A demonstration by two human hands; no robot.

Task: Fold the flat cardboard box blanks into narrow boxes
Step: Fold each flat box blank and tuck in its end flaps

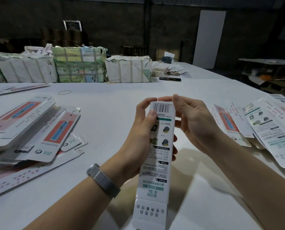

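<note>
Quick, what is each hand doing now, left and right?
Left hand: grips the narrow box at its barcode end.
Right hand: pinches the top end of the same box.

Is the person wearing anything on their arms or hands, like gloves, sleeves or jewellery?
No gloves: both the left hand and the right hand are bare, and no sleeves show on either forearm. The only thing worn is a silver-grey watch with a woven metal mesh band on the left wrist. No rings are visible.
</note>
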